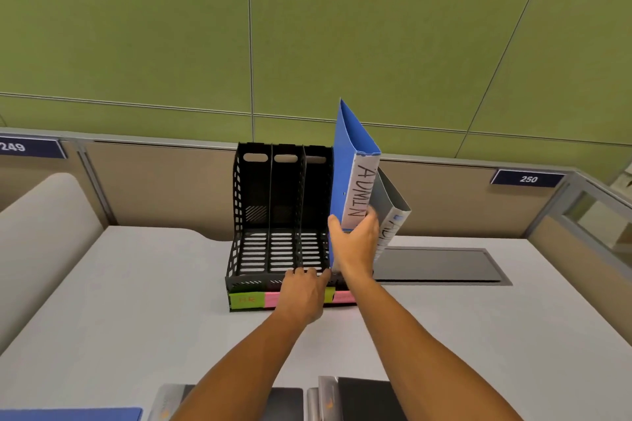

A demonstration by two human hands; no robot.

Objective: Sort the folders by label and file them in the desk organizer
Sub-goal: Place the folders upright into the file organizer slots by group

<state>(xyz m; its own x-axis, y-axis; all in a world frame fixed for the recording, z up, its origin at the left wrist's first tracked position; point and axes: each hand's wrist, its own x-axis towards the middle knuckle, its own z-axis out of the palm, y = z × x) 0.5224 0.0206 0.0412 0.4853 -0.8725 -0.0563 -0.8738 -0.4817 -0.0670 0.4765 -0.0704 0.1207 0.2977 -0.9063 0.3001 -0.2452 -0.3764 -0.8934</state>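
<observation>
The counter carries a black organizer at frame centre. Wall plates read "249", upper left, and "250", right. The blue folder, spine marked "ADMIN", stands at the organizer's right end, beside a grey folder. The right hand grips its lower spine. The left hand presses the organizer's front edge, fingers straight.

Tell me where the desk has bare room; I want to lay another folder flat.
Bare white desk lies left of the black slotted organizer, and more lies right of the right hand, below the grey inset panel. It is crowded at the organizer's right end, with the blue ADMIN folder and grey folder, and along the near edge, where dark folders lie.
</observation>
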